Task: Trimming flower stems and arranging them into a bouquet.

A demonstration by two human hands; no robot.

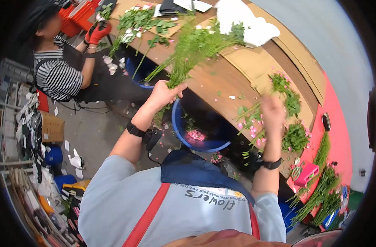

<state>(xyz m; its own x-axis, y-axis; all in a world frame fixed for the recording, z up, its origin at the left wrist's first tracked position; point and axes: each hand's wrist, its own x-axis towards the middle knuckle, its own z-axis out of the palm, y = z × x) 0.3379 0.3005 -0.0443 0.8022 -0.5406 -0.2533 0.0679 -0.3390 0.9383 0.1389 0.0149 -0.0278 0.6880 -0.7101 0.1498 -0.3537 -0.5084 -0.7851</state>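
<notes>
My left hand is closed around the lower stems of a bunch of feathery green foliage. The leafy tops spread away from me over the wooden table. On the right, my right hand is blurred above the table, and its fingers cannot be made out. Small pink flowers with leafy stems lie just left of it. Close on its other side are leafy bunches with pink blooms. Nearer me is another such bunch.
A blue tub holding pink petals stands below the table edge. Across on the left, a person in red gloves handles a pale flower. White-flowered stems lie by them. Scissors and a pink holder are at the right.
</notes>
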